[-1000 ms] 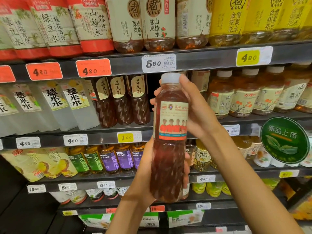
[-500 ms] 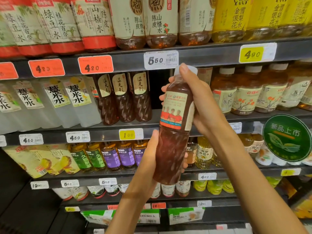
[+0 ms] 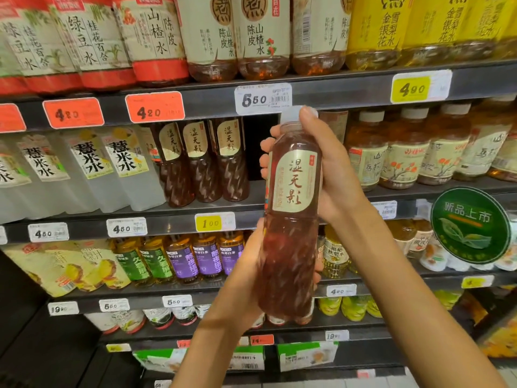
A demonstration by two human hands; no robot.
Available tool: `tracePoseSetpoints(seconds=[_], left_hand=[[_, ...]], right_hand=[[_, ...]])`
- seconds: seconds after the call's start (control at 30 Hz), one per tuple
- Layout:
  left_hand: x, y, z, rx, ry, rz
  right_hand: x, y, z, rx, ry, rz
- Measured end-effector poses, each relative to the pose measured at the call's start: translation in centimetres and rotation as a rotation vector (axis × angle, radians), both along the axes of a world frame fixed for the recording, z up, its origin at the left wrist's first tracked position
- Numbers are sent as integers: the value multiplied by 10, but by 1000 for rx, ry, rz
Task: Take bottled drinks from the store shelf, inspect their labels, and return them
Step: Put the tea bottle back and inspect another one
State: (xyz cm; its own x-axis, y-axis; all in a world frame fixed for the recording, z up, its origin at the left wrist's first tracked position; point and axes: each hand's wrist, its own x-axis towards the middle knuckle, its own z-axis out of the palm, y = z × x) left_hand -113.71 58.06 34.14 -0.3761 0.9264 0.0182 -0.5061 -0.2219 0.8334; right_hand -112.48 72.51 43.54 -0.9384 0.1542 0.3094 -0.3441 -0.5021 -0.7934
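A: Nearest, what have the hands got?

B: One bottle (image 3: 291, 217), held upright in front of the shelf (image 3: 321, 91). The left hand (image 3: 246, 278) wraps its lower body; the right hand (image 3: 327, 175) curls round the top, a finger up beside the cap (image 3: 292, 114).

A: Which step, then?

B: Inspecting, I'd say. The label (image 3: 296, 180) faces the camera.

A: And after?

B: Returning it, probably to the dark gap (image 3: 261, 147) just behind, right of the matching bottles (image 3: 204, 161). It must clear the shelf edge and land upright.
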Motion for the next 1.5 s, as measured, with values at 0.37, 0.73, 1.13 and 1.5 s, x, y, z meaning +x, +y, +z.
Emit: tracePoseSetpoints(seconds=[0.37, 0.73, 1.13, 1.5], left_hand=[[-1, 3, -6, -81, 28, 198], [-37, 25, -1, -300, 253, 495], [-71, 51, 0, -245, 611, 743], [-88, 78, -5, -280, 687, 882]], right_hand=[[-15, -3, -28, 167, -228, -344], [-41, 0, -41, 368, -242, -444], [-69, 6, -34, 527, -104, -650], [-80, 13, -28, 791, -102, -869]])
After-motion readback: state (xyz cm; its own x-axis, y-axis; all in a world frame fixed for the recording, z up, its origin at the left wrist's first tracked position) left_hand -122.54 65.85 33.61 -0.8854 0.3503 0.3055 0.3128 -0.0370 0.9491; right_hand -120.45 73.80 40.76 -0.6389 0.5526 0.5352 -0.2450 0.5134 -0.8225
